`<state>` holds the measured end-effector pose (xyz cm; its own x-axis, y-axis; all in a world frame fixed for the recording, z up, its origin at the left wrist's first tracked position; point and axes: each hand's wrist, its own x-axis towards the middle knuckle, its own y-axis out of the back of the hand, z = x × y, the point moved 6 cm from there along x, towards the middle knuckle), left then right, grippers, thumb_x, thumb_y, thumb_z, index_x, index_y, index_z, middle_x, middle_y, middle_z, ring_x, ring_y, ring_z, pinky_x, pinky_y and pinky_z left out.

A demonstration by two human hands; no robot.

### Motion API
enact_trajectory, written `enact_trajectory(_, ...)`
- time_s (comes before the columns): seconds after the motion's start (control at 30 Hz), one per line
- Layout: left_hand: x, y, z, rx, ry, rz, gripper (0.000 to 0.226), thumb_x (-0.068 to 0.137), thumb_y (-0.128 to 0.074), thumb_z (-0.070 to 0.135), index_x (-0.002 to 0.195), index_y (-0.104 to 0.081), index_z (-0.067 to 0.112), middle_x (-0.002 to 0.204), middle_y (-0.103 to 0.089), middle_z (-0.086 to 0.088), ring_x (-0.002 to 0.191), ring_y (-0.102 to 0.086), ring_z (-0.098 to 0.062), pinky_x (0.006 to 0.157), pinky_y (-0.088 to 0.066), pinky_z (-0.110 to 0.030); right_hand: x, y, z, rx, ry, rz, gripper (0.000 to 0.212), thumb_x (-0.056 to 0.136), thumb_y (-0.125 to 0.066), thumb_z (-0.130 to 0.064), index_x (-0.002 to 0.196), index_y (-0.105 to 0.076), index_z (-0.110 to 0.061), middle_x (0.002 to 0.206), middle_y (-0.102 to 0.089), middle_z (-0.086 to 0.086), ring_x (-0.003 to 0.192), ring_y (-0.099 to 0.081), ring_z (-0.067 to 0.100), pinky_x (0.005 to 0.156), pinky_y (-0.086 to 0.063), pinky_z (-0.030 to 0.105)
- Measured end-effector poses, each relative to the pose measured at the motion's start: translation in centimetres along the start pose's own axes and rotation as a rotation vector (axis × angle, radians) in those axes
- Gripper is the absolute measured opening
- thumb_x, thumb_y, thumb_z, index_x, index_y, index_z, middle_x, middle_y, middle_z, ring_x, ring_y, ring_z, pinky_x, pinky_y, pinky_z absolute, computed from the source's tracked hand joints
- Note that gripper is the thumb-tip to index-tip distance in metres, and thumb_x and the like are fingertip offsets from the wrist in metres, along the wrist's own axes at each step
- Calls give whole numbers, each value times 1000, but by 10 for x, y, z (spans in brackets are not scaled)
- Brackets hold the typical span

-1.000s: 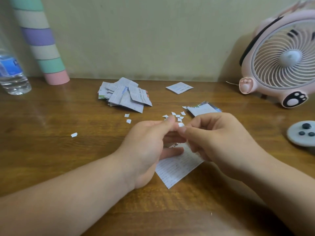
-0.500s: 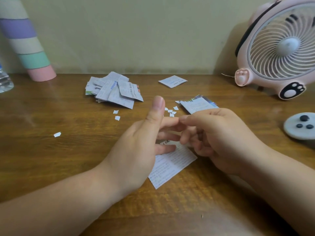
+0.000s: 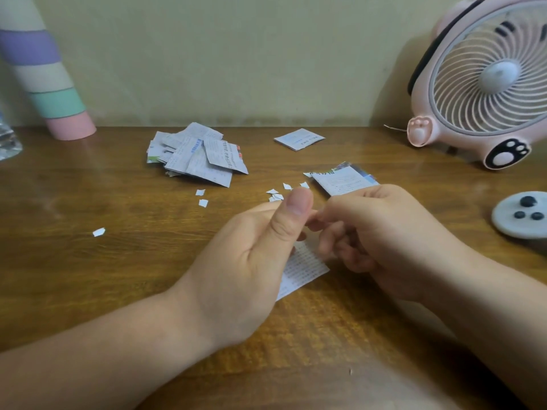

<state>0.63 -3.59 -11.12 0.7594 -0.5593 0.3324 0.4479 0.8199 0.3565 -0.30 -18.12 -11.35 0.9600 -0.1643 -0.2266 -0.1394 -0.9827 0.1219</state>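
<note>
Beneath both hands, on the brown wooden table, the white printed paper slip lies flat, its upper end running under the curled fingers of the left hand, thumb raised. Right hand: fingers curled, tips meeting beside that thumb. Hold on either side: cannot tell. Slip's print: fine rows, unreadable. Small torn white paper scraps lie just beyond.
</note>
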Motion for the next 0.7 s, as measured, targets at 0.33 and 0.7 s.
enact_trajectory(0.33,1,1,-6,-67,60,27,71,93,-21,69,107,-76,25,109,-73,12,112,-65,-8,97,-53,-43,0,-3,-2,73,14,-70,28,87,-60,-6,98,-67,18,54,-59,16,42,-33,17,38,-21,18)
enact_trajectory(0.7,0,2,-11,-64,99,33,78,87,-22,74,112,-75,23,111,-74,9,115,-65,-8,99,-52,-41,-1,-3,-3,62,23,-68,27,88,-59,-3,96,-63,22,54,-60,16,36,-39,15,35,-22,16)
